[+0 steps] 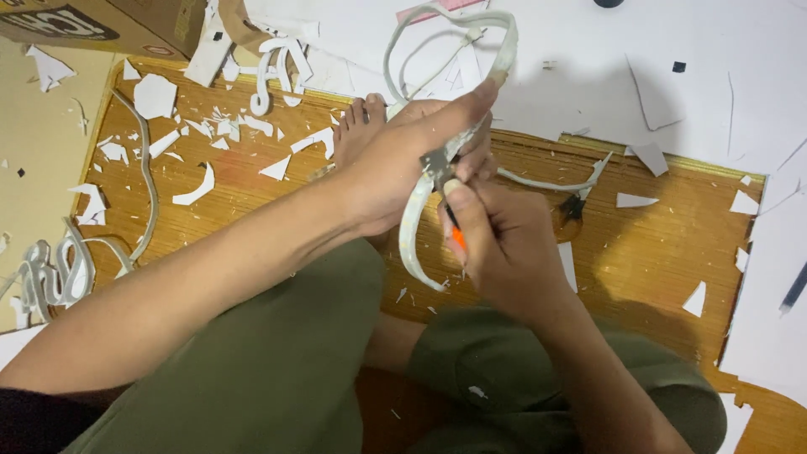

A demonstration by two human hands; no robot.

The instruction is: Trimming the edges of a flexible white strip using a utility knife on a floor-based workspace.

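Head view: left hand (403,160) gripping white strip (418,220), right hand (496,244) with orange-handled knife (450,210).

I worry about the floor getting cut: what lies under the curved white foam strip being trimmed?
Under the curved white foam strip lie a bare foot and the woven bamboo mat. The left hand hides whatever lies directly beneath it.

A woven straw mat (647,252) covered the floor, strewn with white scraps (195,189) and slivers. A thin curved strip (147,172) lay along its left part, with cut-out white letters (52,273) at the left edge. More letters (273,67) sat near the top, by a cardboard box (109,21). White sheets (672,67) lay over the mat's top and right edges, and a pale strip (555,183) rested beside a brush (573,208)
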